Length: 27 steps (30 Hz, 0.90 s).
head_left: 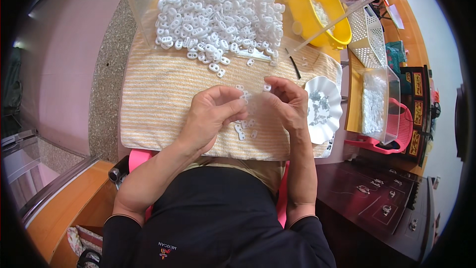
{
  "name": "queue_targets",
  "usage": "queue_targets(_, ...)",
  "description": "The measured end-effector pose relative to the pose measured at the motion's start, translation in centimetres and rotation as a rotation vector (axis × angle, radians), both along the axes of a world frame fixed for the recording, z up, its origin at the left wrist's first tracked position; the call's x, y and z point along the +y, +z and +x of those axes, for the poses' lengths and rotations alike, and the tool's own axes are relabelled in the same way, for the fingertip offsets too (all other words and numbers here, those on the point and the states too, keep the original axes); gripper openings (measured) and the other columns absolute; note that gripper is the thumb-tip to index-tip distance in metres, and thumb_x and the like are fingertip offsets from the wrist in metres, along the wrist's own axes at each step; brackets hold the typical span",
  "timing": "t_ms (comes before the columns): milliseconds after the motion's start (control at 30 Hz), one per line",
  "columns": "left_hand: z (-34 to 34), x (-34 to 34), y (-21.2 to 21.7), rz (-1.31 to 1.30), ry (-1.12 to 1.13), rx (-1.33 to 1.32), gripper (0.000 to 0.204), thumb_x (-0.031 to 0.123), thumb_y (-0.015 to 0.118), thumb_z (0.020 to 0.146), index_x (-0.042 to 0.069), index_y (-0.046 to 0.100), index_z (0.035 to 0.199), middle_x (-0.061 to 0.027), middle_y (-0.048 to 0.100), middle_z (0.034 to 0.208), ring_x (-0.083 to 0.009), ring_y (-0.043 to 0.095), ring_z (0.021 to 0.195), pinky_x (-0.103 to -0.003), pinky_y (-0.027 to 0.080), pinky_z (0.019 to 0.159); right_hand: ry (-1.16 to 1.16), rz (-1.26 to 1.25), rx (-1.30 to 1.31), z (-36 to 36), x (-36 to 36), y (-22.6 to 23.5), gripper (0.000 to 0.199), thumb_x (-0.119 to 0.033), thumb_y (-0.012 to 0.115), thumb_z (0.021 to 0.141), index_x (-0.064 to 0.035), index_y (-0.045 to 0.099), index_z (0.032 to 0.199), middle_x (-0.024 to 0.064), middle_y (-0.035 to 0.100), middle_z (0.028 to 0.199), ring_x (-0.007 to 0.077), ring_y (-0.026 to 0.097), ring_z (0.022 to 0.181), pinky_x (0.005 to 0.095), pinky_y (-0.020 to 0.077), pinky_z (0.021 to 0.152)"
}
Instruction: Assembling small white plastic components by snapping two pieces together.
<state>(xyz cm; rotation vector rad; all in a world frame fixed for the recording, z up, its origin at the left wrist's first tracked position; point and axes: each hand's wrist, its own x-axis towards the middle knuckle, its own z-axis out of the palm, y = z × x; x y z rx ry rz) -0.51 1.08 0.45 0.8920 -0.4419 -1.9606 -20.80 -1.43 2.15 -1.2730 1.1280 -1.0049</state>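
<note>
My left hand (213, 114) pinches a small white plastic piece (244, 97) between thumb and fingers over a striped beige towel (158, 104). Close beside it, my right hand (289, 104) holds another small white piece (267, 88) at its fingertips. A few loose white pieces (244, 130) lie on the towel just under both hands. A large heap of the same white two-hole pieces (218, 17) fills a clear tray at the far side of the towel.
A white scalloped dish (333, 119) holding small metal parts sits right of my right hand. Farther right stand a clear box of white bits (375, 101), a pink basket (396, 141), a white basket (369, 37) and a yellow bowl (317, 7).
</note>
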Motion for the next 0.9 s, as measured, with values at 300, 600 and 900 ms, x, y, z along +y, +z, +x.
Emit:
queue_targets(300,0.0,0.0,-0.1,-0.014,0.006,-0.019,0.013,0.004,0.064,0.089,0.001,0.061,0.101,-0.0065,0.066,0.089,-0.0139,0.066,0.079,-0.027,0.057,0.076,-0.05,0.065,-0.006,0.6,0.5,0.1,0.023,-0.004,0.066,0.088,0.0039,0.064,0.11,0.0047,0.067,0.095,0.008,0.061,0.084,0.0207,0.0483,0.076)
queue_targets(600,0.0,-0.1,0.1,-0.011,0.034,0.008,0.012,0.003,0.063,0.09,0.0,0.061,0.101,-0.0082,0.066,0.09,-0.0145,0.067,0.08,-0.028,0.058,0.076,0.011,0.136,-0.07,1.2,1.0,0.1,0.03,0.0,0.066,0.087,0.0038,0.061,0.116,0.004,0.067,0.094,0.0085,0.062,0.084,0.0206,0.0488,0.075)
queue_targets(900,0.0,-0.2,0.1,0.009,0.024,-0.02,0.014,0.004,0.063,0.09,-0.001,0.06,0.103,-0.0102,0.068,0.094,-0.014,0.067,0.08,-0.027,0.058,0.076,0.066,0.176,-0.087,1.5,1.1,0.3,0.034,0.001,0.067,0.085,0.0036,0.061,0.119,0.0035,0.068,0.096,0.007,0.062,0.084,0.0196,0.0489,0.075)
